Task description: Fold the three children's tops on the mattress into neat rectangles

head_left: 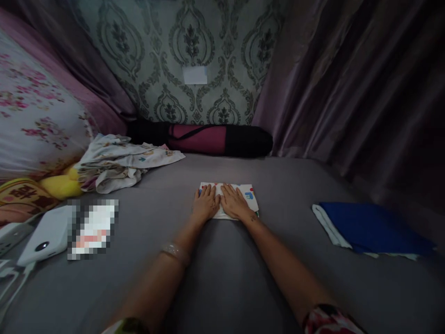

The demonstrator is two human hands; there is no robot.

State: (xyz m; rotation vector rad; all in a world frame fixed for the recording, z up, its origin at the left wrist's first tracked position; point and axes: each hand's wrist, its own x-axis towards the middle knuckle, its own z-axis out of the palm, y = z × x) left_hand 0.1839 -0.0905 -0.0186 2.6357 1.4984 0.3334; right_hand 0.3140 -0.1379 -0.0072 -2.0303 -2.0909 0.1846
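A small folded white cloth (251, 202) with blue and red prints lies flat on the grey bed sheet (222, 269), straight ahead of me. My left hand (206, 202) rests palm down on its left part, fingers stretched out. Beside it, my right hand (235, 202) presses flat on the middle of the cloth, fingers also extended. The two thumbs nearly meet. Both hands cover much of the cloth, so its exact folds are partly hidden. Neither hand grips anything.
To the right sits a folded blue cloth (368, 227) with a pale edge. A crumpled patterned cloth (118, 162) lies at the back left, near a yellow plush item (62, 185). A white device (50, 234) with cables is at left. A black-and-maroon long bag (201, 139) lines the wall.
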